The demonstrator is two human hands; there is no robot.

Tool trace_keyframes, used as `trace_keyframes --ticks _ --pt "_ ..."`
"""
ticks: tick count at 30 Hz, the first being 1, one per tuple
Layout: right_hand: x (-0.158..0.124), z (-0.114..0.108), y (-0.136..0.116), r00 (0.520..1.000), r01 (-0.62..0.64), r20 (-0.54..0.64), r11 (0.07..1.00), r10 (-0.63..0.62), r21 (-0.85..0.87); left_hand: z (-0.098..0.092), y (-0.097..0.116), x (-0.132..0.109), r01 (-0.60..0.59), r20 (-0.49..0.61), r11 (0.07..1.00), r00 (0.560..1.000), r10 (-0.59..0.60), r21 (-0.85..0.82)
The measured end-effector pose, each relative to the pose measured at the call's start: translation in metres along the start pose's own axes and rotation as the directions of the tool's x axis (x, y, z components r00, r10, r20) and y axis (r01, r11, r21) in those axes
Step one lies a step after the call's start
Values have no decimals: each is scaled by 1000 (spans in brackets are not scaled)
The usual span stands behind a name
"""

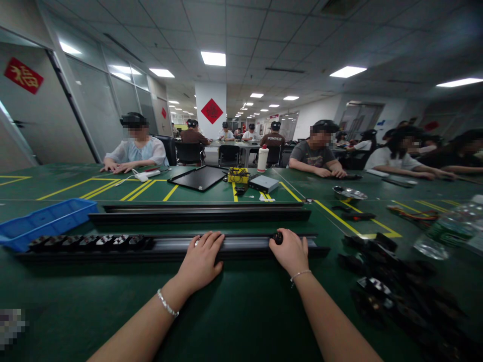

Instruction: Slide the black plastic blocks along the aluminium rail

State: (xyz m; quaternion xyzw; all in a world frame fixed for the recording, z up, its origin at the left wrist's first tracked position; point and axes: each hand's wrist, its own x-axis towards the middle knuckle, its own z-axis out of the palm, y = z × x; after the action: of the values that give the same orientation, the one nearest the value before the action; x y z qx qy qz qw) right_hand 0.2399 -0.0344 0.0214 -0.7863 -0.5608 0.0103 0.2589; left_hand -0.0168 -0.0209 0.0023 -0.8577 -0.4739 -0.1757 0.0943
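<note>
A long black rail (241, 252) with a pale inner channel lies across the table in front of me. My left hand (202, 259) grips it near the middle, fingers over the far side and thumb on the near side. Toward the rail's right end, my right hand (290, 251) is closed on a small black part (278, 237), held at the channel. That part is mostly covered by the fingers, so its exact kind is unclear. Several black modules (88, 242), some with silvery faces, sit in a row in the rail's left end.
Behind lies a second black rail (199, 215). A blue bin (49, 218) stands at left; black parts (400, 296) are heaped at right near a plastic bottle (451, 234). Farther back are a black panel (198, 178), a metal bowl (349, 193) and seated people.
</note>
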Motion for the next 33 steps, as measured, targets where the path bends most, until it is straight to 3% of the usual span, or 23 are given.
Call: trace_keyframes --ticks 33 --pt "8 1 8 999 16 -50 1000 -16 12 -5 -2 0 -57 -15 997 998 56 -61"
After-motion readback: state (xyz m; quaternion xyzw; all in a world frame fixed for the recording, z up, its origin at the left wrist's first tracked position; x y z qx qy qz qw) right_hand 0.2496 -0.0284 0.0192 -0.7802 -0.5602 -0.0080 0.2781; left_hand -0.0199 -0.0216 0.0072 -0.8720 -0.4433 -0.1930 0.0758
